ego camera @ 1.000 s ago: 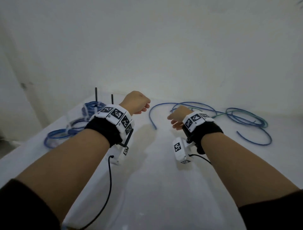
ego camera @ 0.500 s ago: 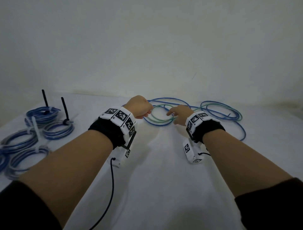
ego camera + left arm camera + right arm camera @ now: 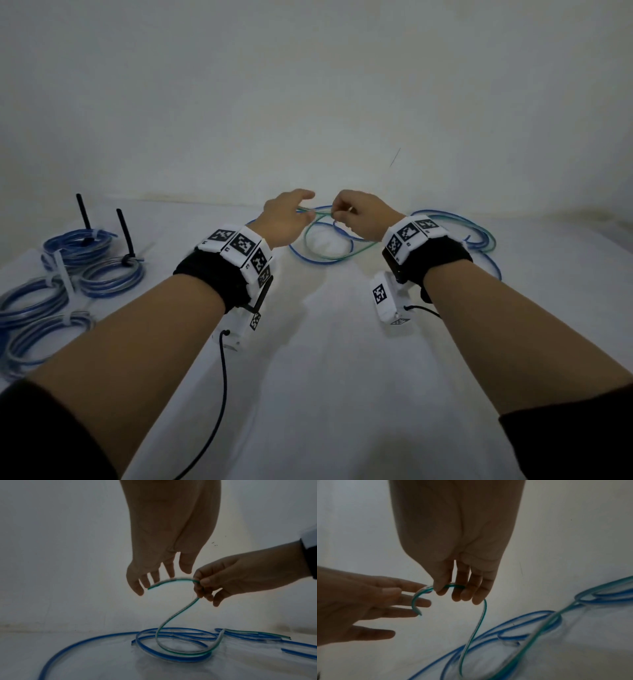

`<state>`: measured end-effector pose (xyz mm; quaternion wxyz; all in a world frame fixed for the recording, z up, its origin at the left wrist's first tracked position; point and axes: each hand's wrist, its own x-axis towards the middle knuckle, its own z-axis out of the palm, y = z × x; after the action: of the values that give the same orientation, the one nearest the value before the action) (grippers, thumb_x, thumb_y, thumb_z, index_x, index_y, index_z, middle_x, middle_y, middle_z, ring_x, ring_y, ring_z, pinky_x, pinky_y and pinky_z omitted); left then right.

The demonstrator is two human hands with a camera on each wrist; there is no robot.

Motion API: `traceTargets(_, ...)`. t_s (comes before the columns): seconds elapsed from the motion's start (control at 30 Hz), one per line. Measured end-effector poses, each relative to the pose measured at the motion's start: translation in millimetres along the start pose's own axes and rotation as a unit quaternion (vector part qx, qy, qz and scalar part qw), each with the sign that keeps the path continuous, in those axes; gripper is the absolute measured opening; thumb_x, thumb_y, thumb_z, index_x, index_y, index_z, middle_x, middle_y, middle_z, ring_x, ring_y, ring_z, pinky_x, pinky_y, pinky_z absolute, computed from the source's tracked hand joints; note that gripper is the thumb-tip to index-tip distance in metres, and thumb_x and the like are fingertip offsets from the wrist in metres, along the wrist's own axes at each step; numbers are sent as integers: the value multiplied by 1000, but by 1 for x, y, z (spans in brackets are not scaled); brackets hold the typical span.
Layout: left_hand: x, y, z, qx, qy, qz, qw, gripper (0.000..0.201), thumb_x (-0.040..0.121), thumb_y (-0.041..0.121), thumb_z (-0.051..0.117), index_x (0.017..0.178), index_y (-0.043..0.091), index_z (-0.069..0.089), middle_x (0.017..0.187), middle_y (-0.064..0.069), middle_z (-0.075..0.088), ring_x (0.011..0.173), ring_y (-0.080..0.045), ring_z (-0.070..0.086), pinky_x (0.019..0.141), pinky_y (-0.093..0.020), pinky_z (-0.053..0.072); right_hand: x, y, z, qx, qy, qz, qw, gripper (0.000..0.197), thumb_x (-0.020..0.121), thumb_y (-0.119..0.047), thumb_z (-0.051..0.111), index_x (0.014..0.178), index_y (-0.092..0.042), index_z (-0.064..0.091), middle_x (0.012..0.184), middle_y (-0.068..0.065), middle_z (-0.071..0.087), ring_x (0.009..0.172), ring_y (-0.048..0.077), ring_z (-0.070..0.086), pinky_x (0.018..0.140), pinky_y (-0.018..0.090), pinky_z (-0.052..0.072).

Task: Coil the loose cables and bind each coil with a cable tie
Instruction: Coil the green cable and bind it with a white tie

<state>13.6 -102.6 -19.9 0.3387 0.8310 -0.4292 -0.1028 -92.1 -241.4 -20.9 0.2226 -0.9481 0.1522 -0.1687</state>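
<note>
My right hand pinches a green cable near its free end and holds it above the table; thumb and fingers curl round it. The short curved end sticks out toward my left hand. That hand is open, with straight spread fingers right beside the cable's tip; I cannot tell whether they touch it. The rest of the green cable drops to the table and runs among loose blue cables lying in wide loops.
Several blue coils bound with ties lie at the table's left: one and another with upright black ties, and two nearer ones with white ties. More loose cable lies at the right. A wall stands close behind.
Both hands have moved forward and up from the table. The right hand has picked the green cable's end out of the loops, and the left hand has opened beside it.
</note>
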Motion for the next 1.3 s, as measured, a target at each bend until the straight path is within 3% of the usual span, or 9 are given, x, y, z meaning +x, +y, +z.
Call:
traceTargets(0.13,-19,13,-10,77,1,32,996,21,96,34,42,96,33,62,97,6,66,105,-20,53,97,-39,39,-17,-18,-24,66,98,-39,992,15,83,1,58,91,-12,57,88,1,56,65,7,47,61,6,36)
traceTargets(0.2,-31,22,-14,-20,-17,81,996,27,98,23,40,79,29,58,74,7,62,82,-15,57,84,-34,43,-25,-26,-32,89,160,-41,982,12,84,2,58,93,-5,61,86,0,58,64,2,46,63,4,36)
traceTargets(0.33,-63,47,-24,-228,-19,101,968,29,100,16,37,78,16,56,61,2,44,47,-4,42,56,-16,42,-37,-39,-36,111,211,-40,970,12,90,-13,58,98,-7,65,89,-4,62,71,9,50,62,7,36)
traceTargets(0.57,-96,75,-34,-450,-39,123,884,30,102,12,29,91,9,57,60,3,37,50,-9,31,54,-21,33,-67,-66,-19,241,101,43,964,14,92,-4,51,102,-14,49,77,-7,59,68,4,54,59,10,39)
traceTargets(0.8,-97,75,-41,-512,84,142,843,28,102,7,29,91,15,53,73,1,52,61,-7,45,63,-17,42,-104,-67,9,176,-64,112,976,22,89,-1,55,109,-10,50,82,8,62,61,18,64,63,31,51)
traceTargets(0.9,-97,71,-40,-452,114,154,871,26,101,6,30,91,15,53,80,-2,61,70,-10,56,71,-17,50,-111,-69,10,63,-62,73,993,26,93,-5,48,115,-15,59,98,10,61,73,17,61,80,36,50)
traceTargets(1.0,-97,64,-32,-344,117,149,920,25,99,4,33,91,14,55,83,-2,64,73,-11,61,73,-19,49,-112,-76,2,-15,-12,0,1000,30,93,-6,49,116,-16,66,109,10,61,90,17,52,79,25,40)
traceTargets(1.2,-102,47,-21,-176,80,136,972,21,96,10,42,91,8,62,74,1,66,66,-7,63,71,-21,51,-117,-86,-28,76,102,-90,988,14,86,-4,59,97,-7,68,93,8,65,83,14,55,78,20,42)
traceTargets(1.3,-110,49,-16,-232,27,107,966,25,99,19,42,87,5,59,66,-6,65,52,-12,62,56,-22,49,-117,-89,-36,110,124,-121,979,11,85,-1,60,94,-5,67,92,10,68,84,19,60,78,20,47)
